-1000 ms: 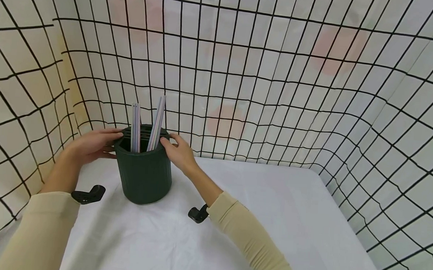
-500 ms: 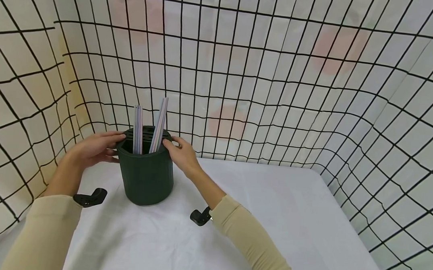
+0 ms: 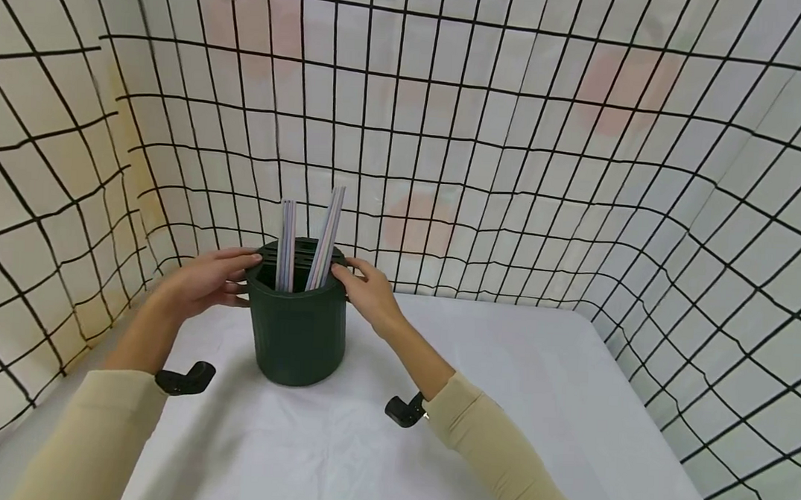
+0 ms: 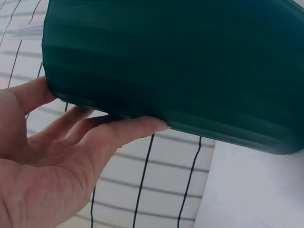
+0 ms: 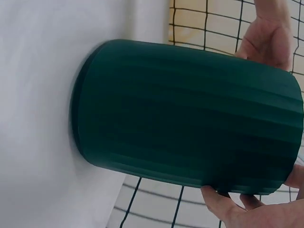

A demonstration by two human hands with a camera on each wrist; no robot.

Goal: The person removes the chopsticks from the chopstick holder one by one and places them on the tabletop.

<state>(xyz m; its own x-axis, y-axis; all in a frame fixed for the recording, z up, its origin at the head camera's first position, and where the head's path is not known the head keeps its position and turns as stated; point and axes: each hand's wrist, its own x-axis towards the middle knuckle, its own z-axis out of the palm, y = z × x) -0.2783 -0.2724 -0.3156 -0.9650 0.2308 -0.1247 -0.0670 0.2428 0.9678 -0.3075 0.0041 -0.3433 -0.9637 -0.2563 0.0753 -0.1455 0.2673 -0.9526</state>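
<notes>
A dark green ribbed holder (image 3: 296, 342) stands on the white-covered table, on the left side of the head view. Two bundles of thin pale striped sticks rise from its mouth, an upright left bundle (image 3: 286, 245) and a right bundle (image 3: 327, 239) that leans right. Black slotted bars cross the back of the mouth. My left hand (image 3: 207, 279) grips the left side, thumb at the rim and fingers along the wall (image 4: 166, 61). On the opposite side my right hand (image 3: 372, 293) holds the rim with its thumb, fingers partly hidden behind. The right wrist view shows both hands around the holder (image 5: 190, 114).
Black wire mesh (image 3: 473, 134) surrounds the table at the back and both sides, with pale patterned cloth behind it. The left hand is near the left mesh. White cloth (image 3: 502, 374) covers the tabletop. Each wrist wears a black camera (image 3: 403, 411).
Both hands have shifted the holder to the right and slightly nearer, with its sticks still inside. Most of that motion falls in the last half second.
</notes>
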